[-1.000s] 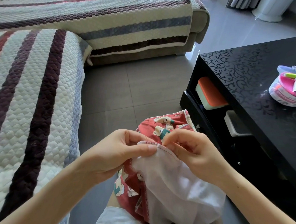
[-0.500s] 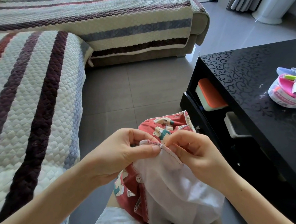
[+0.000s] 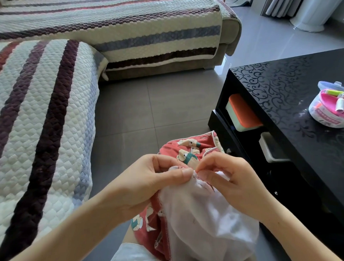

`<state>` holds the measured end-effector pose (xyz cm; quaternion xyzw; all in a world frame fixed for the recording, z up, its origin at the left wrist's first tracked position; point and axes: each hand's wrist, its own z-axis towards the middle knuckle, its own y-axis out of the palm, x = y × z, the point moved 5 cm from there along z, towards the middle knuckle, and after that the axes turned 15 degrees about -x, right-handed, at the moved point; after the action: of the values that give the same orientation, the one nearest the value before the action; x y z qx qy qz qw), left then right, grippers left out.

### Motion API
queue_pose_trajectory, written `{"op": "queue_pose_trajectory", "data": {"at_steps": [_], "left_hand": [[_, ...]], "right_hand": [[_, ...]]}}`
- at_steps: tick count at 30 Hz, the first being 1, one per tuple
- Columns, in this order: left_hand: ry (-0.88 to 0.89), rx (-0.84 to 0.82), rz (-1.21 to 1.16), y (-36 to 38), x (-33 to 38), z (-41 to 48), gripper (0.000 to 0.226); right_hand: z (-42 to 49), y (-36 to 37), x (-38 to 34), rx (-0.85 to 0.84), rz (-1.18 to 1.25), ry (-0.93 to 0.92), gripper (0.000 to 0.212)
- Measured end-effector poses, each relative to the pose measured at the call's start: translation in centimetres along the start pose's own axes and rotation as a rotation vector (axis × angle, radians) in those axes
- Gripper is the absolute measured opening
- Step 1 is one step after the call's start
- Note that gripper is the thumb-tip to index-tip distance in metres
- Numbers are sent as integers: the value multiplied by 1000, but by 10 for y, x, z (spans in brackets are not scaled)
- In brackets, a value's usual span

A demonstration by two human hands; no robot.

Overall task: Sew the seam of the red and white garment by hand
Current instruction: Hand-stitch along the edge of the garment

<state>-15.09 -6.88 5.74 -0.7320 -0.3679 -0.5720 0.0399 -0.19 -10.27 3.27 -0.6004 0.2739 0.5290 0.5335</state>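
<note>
Living room: grey tile floor (image 3: 148, 109), striped quilted sofa (image 3: 38, 123) on the left, black worktop (image 3: 288, 92) on the right. Left hand (image 3: 150, 181) pinches the seam (image 3: 194, 174), thumb flat on top. Right hand (image 3: 230, 177) is closed narrow, fingertips (image 3: 202, 165) nipped onto the same edge and touching the left thumb. It's probably driving a needle, but needle and thread are too small to see. The red and white garment (image 3: 202, 217) is bunched over the lap, white inside up, red printed part hanging past the knees toward the floor, not on the worktop. Can't tell how much seam is closed. My read is mid-stitch. Keep the left pinch just beside the entry point so both layers stay aligned, and take small even bites along the existing stitch line. Pull snug, not tight, since the fabric looks soft and will pucker. Walk the left grip along the edge per stitch and mind the thumb under the tip. The sewing kit (image 3: 335, 107) sits at the worktop's right edge, well apart, if more thread is needed.
</note>
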Motion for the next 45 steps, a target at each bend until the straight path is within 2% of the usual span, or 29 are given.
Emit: {"op": "queue_pose_trajectory", "data": {"at_steps": [5,9,13,22,26,31,35,40,43,45], "left_hand": [[31,21,27,1,-2,5,3],[40,50,13,-2,-2,4,6],[40,72,32,-3,0,4,7],[74,140,37,-3,0,6,12],[88,146,14,-4,-5,7,11],[108,144,3,-5,-8,11,21],[136,121,-8,-3,-8,13,11],[143,128,-23,0,-8,14,13],[126,155,36,-2,-9,17,15],[98,226,68,-8,-14,20,6]], "right_hand": [[3,8,-6,4,-28,-72,9],[-4,4,0,-22,-37,-35,16],[-7,4,3,-58,-101,-27,10],[0,4,-16,125,-127,-110,12],[-6,-1,-17,200,-264,-83,26],[-8,1,-46,334,-523,-287,12],[-3,6,-50,414,-638,-358,7],[-8,4,-53,391,-506,-425,6],[-11,-2,-51,406,-243,-408,4],[-16,-9,-56,426,-105,-435,5]]}}
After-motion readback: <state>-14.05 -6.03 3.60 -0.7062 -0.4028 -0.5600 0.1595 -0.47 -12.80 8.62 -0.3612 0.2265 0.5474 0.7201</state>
